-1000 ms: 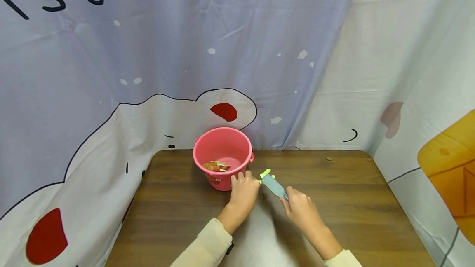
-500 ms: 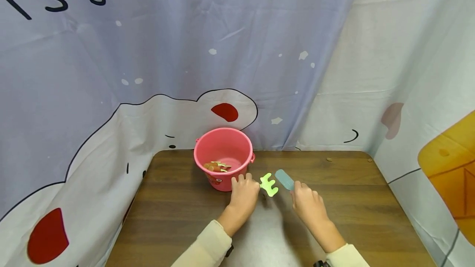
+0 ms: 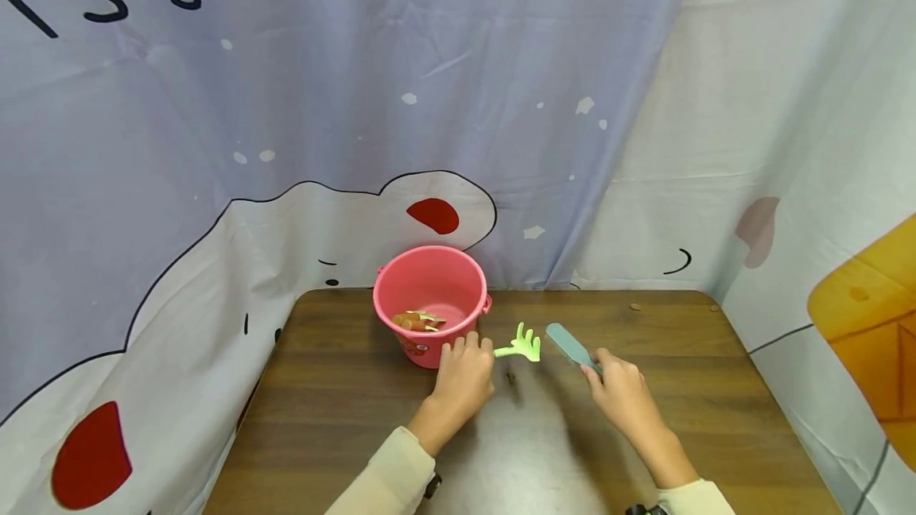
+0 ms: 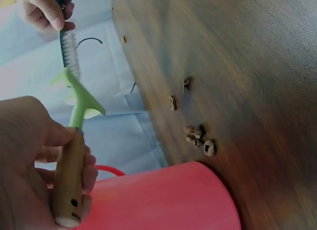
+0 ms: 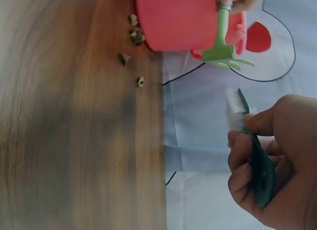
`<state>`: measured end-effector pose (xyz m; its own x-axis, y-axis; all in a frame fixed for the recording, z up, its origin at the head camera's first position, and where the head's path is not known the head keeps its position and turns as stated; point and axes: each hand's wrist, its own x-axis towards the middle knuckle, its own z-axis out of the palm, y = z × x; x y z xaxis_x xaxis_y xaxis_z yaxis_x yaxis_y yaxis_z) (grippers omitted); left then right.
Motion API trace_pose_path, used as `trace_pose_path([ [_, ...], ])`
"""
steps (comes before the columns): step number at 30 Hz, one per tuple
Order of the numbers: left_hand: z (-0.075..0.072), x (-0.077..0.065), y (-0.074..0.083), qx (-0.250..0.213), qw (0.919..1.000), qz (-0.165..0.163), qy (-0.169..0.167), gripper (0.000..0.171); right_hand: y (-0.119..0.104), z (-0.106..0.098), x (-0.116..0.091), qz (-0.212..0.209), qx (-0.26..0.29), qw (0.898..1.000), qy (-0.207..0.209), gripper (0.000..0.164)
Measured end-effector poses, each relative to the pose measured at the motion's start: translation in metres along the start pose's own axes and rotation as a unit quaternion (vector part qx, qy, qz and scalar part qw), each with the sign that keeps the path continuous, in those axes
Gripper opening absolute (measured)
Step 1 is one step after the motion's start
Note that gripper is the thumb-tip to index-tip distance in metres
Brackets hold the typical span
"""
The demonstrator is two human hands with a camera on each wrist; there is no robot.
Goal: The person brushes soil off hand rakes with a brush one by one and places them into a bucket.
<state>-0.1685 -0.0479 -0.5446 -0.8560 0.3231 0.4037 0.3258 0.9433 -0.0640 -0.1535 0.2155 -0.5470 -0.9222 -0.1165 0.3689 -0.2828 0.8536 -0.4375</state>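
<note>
My left hand (image 3: 461,378) grips the wooden handle (image 4: 70,178) of a small toy hand rake, its light green tines (image 3: 528,344) pointing right. My right hand (image 3: 626,396) holds a brush (image 3: 568,342) by its dark teal handle (image 5: 262,175). White bristles (image 4: 72,54) show on the brush in the left wrist view. Rake and brush face each other above the table, with a small gap between them in the head view. Beside my left hand stands a pink bucket (image 3: 422,352), holding a few orange-brown pieces (image 3: 409,323) with light green ends.
Several small brown curled bits (image 4: 194,134) lie on the wooden table (image 3: 343,388) near the bucket's base. Two more small bits (image 3: 634,307) sit by the table's far right edge. A printed curtain (image 3: 529,141) hangs directly behind the table.
The brush has drawn away from the rake to the right. The rake has turned, so its tines now point up and right. The left hand has shifted slightly; the bucket stays put.
</note>
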Motion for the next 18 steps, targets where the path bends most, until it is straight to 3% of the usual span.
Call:
trace_pose_path([
  [10,0.0007,-0.0010,-0.0007,-0.090,0.9944,-0.034,-0.042,0.013,0.0012,-0.0070,0.0025,0.035,0.068,0.996,-0.049,0.017],
  [18,-0.0005,-0.0016,0.0005,-0.168,0.9810,-0.059,-0.076,0.024,-0.0050,-0.0037,0.0016,0.039,0.102,0.993,-0.042,0.020],
])
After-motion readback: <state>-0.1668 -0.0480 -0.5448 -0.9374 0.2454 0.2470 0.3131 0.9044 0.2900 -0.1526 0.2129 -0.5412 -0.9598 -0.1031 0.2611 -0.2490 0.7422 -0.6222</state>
